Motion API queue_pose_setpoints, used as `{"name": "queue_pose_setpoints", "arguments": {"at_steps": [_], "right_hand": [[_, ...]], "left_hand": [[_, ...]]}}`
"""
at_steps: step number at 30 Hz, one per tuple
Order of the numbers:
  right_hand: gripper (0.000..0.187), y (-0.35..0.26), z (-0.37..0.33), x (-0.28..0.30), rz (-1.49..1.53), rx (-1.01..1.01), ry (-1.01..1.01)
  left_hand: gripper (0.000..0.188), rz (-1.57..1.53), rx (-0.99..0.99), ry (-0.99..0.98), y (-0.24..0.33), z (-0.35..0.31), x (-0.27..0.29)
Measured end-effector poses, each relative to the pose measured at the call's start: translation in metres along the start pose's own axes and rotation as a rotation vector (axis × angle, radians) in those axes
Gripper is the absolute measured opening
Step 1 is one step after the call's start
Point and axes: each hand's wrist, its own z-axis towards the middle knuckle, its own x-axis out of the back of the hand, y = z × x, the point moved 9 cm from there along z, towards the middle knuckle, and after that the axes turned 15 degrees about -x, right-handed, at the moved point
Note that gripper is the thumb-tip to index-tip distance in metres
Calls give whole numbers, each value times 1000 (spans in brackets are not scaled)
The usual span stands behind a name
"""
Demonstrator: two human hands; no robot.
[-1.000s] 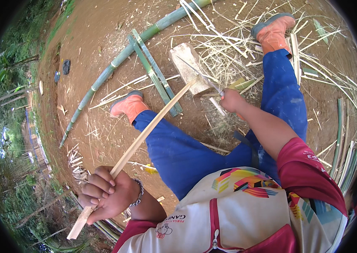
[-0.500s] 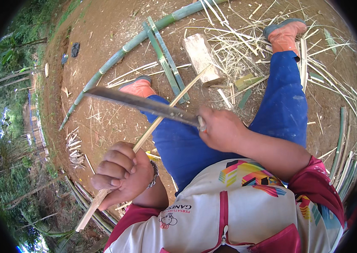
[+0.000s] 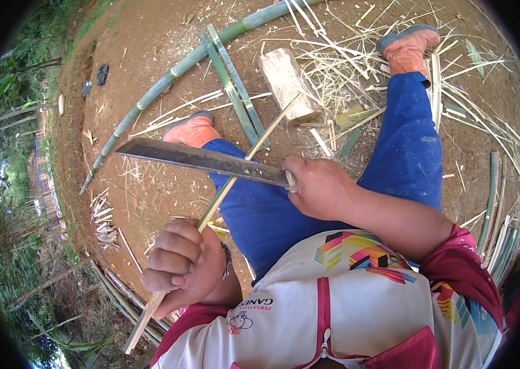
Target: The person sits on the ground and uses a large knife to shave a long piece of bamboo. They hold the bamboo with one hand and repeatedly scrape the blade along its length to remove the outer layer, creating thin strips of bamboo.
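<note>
My left hand [image 3: 177,261] is closed around a long, thin bamboo strip [image 3: 217,200]. The strip slants from below my fist up to the right and narrows at its far end. In my right hand [image 3: 318,187] is a machete [image 3: 195,158], its handle mostly hidden by my fingers. The dark, broad blade points left and crosses the strip at about its middle, lying over it. My legs are spread on both sides, and the two tools cross above my left thigh.
A short wooden block [image 3: 287,86] lies between my boots, beside a heap of pale shavings [image 3: 346,80]. A long green bamboo pole [image 3: 177,71] arcs across the ground, with split bamboo pieces [image 3: 229,86] against it. Cut sticks [image 3: 105,221] are piled at left.
The blade has steadied from a blur and still crosses the strip. My left hand has shifted slightly right and down with the strip. The whole view has shifted a little.
</note>
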Motion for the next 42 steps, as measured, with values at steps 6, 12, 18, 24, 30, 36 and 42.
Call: {"name": "queue_pose_setpoints", "arguments": {"at_steps": [6,12,18,24,30,36,42], "right_hand": [[24,20,17,-4,-15,-45,1],[25,32,31,-8,-38,-30,-10],[35,51,44,-10,-37,-53,36],[34,66,56,-12,-55,-86,-15],[33,119,76,-12,-43,-242,-21],[30,177,98,-21,-102,-396,-40],[27,160,88,-22,-69,-400,-100]], "left_hand": [[56,-5,-6,80,-3,0,8],[56,65,-32,120,-2,3,18],[54,74,1,117,-5,7,26],[52,91,1,129,-10,10,29],[53,98,15,132,-14,15,29],[54,94,16,132,-22,20,30],[59,83,20,149,-23,21,34]]}}
